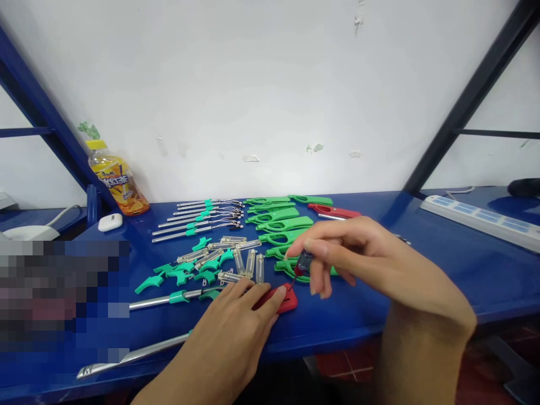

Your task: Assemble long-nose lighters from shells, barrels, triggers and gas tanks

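Left hand (238, 315) holds a smooth, rounded red casing (290, 305) against a blue table (329, 312); right hand (358, 247) pinches a screwdriver (302, 264).

Left fingers curl closely over the casing; right thumb and fingertip close on the dark handle, its thin shaft slanting down to the casing. Beyond the casing lie looped green handles (287, 224); to its left, slim metal rods (152, 302).
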Motion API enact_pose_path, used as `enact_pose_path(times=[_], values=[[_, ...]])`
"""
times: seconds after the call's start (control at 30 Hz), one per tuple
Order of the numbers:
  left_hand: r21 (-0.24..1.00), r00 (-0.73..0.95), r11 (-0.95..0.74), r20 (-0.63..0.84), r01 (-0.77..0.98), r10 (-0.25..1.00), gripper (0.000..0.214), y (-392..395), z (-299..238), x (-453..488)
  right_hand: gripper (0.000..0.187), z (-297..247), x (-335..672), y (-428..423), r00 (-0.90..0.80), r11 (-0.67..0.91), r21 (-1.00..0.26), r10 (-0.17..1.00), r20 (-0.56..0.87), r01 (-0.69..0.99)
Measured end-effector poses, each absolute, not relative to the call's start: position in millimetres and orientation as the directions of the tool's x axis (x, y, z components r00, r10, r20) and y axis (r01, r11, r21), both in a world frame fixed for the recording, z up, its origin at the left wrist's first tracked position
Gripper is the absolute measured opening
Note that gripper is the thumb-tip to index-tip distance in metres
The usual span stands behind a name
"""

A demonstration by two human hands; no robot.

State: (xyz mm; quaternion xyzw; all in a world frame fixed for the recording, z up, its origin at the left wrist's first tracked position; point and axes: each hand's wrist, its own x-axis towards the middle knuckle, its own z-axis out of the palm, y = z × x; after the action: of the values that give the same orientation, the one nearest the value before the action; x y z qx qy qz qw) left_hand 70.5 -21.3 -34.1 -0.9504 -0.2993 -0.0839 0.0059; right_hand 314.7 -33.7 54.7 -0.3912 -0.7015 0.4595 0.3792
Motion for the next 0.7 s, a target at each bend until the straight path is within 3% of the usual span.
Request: enact_pose_path(times=[0.17,0.33,0.53,0.7], values=[[0.040,0.808,-0.822,0.161,0.568,0.567,0.051,-20.7,-32.5,72.1,0.026,50.8,312.4,-31.4,-0.289,0.210,-0.949,0.947,0.138,0.234],[0.040,0.806,-0.821,0.164,0.570,0.568,0.051,-21.0,-31.4,73.5,0.032,47.0,309.9,-26.9,-0.159,0.272,-0.931,0.958,0.238,0.243],[0.030,0.799,-0.819,0.204,0.573,0.566,0.050,-21.2,-34.7,73.3,0.019,52.1,311.7,-29.1,-0.276,0.252,-0.931,0.945,0.177,0.263],[0.028,0.809,-0.825,0.181,0.565,0.560,0.050,-20.1,-36.2,72.3,0.028,55.5,311.3,-32.9,-0.326,0.253,-0.944,0.929,0.175,0.213]])
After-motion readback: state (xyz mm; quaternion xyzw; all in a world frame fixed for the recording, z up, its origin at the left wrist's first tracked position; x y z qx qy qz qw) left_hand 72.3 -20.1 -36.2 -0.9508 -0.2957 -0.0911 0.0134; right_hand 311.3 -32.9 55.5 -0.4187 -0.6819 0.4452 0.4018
